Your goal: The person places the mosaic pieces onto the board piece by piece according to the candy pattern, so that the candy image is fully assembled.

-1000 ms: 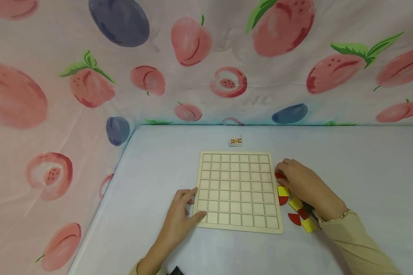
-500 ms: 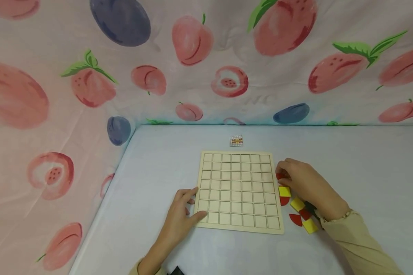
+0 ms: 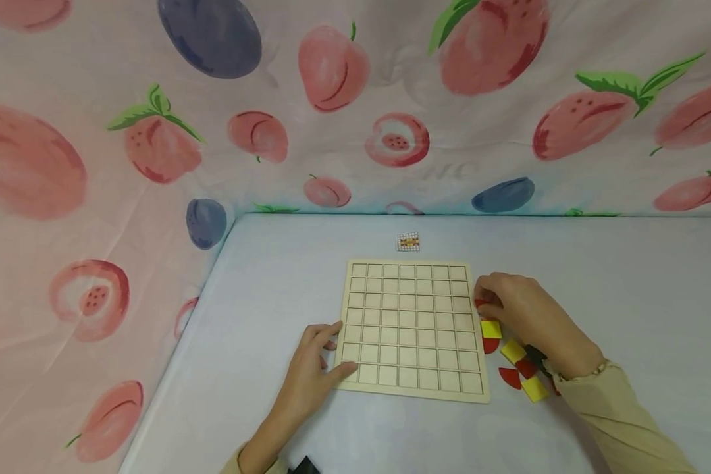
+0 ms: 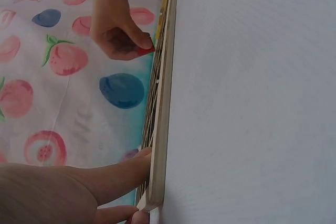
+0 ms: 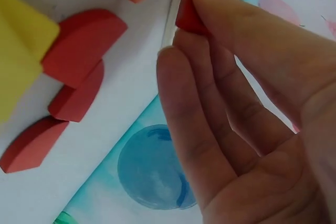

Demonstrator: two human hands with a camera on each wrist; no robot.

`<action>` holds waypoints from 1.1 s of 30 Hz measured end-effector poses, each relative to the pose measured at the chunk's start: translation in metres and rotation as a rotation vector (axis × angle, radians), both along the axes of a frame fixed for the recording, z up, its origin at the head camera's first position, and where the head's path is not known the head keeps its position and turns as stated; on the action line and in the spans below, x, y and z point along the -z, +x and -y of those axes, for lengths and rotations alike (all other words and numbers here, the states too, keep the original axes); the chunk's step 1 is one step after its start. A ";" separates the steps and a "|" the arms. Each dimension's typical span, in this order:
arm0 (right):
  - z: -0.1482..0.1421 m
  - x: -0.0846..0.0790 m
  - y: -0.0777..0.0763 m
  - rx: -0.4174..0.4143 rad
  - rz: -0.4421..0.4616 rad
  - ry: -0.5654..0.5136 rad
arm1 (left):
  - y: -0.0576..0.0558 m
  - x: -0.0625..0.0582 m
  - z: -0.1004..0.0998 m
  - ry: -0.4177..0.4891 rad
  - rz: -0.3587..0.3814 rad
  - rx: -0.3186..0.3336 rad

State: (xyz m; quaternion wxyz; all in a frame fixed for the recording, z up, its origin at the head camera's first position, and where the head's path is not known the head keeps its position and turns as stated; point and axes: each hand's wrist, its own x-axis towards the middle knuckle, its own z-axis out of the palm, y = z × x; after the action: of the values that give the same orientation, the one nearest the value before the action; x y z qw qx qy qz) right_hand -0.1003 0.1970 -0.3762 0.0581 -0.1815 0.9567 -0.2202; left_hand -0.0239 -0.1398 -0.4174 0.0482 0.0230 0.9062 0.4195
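My left hand (image 3: 309, 368) rests at the lower left of a square wooden grid board (image 3: 411, 394). Its thumb lies on the board's face and the fingers spread along the left edge. On the other side, my right hand (image 3: 524, 313) pinches a small red block (image 5: 190, 11) between thumb and fingertips, just off the board's right edge. Below that hand lie a yellow block (image 3: 490, 330), a red quarter-round block (image 3: 509, 377) and several more red and yellow ones. In the right wrist view, red rounded blocks (image 5: 84, 45) lie beside a yellow one (image 5: 21, 35).
A small printed pattern card (image 3: 408, 242) lies behind the board on the pale tabletop (image 3: 272, 276). Fruit-print cloth (image 3: 332, 151) rises at the back and left. A dark object (image 3: 305, 466) shows at the bottom edge, next to the left sleeve.
The view shifts slightly. My right hand stays over the red block at the board's right side, and my left hand keeps its place on the board.
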 end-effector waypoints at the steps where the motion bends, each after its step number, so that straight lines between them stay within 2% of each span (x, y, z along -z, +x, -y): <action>1: 0.000 -0.001 0.000 0.004 0.008 -0.003 | 0.000 0.000 0.000 0.000 0.001 0.000; 13: 0.009 -0.011 -0.002 0.007 0.057 -0.048 | -0.001 -0.001 0.000 -0.009 0.010 0.001; 33: 0.014 -0.005 -0.006 -0.110 -0.053 -0.005 | -0.001 -0.003 -0.002 -0.003 0.016 -0.002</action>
State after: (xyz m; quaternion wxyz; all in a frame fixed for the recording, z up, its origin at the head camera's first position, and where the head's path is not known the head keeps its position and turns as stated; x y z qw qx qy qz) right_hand -0.1065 0.1829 -0.3710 0.0441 -0.2395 0.9459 -0.2143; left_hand -0.0245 -0.1383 -0.4142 0.0549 0.0188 0.9065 0.4181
